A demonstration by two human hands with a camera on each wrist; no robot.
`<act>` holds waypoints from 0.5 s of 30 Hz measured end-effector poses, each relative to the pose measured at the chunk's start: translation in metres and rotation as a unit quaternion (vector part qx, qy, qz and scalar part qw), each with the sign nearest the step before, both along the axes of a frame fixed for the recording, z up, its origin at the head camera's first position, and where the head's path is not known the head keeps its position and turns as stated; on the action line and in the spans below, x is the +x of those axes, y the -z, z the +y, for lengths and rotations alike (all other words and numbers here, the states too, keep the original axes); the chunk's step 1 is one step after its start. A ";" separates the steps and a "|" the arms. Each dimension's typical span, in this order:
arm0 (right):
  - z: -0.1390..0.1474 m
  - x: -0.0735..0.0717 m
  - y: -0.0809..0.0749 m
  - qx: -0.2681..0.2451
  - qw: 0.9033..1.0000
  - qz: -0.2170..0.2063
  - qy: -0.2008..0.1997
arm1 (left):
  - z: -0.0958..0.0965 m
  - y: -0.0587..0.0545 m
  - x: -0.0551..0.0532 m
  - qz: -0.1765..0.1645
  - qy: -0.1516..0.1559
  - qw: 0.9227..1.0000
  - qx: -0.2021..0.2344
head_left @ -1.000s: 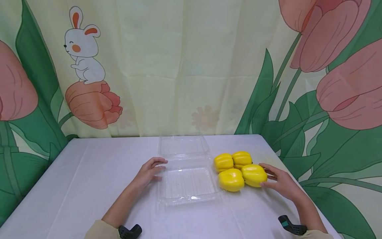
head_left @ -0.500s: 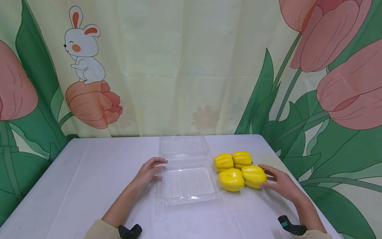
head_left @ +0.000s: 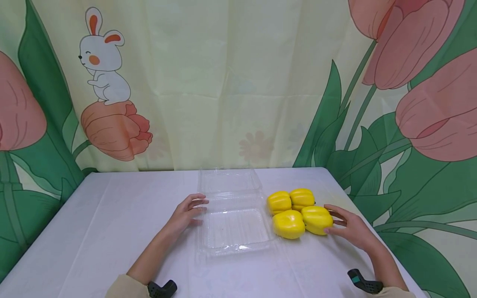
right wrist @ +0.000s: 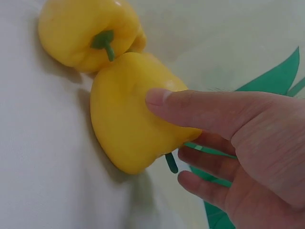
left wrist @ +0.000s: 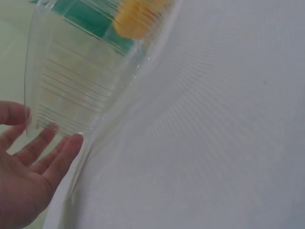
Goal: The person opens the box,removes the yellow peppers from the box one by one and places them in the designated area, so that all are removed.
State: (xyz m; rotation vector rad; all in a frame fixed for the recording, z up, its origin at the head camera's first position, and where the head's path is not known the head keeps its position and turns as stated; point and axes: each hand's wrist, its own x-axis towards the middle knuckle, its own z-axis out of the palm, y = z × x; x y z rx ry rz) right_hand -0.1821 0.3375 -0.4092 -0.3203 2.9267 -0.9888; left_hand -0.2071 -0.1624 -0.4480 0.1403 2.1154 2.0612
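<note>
An unfolded clear plastic clamshell container (head_left: 238, 248) lies on the table, its lid (head_left: 228, 177) toward the back. At its left edge is my left hand (head_left: 185, 215), fingers loosely spread with the tips right at the plastic. In the left wrist view those fingertips overlap the ribbed wall. Yellow bell peppers sit in a cluster right of the container. My right hand (head_left: 352, 227) is around the right end of the front-right yellow bell pepper (head_left: 316, 220). The right wrist view shows the thumb lying over this pepper, the index finger partly hidden behind it, and the other fingers beside its green stem (right wrist: 171, 163).
Another yellow bell pepper (head_left: 289, 224) sits left of the touched one, with two more peppers (head_left: 279, 203) behind. A white cloth covers the table (head_left: 123, 231). A printed curtain (head_left: 208, 103) hangs at the table's back edge.
The front-right pepper has shifted very slightly toward me and left since a second ago. The left hand's upper fingers have lifted a little; the container has not moved.
</note>
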 end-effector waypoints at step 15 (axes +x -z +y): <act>-0.010 0.004 -0.009 0.012 0.999 0.028 0.026 | -0.004 -0.004 0.000 0.002 -0.022 0.999 -0.029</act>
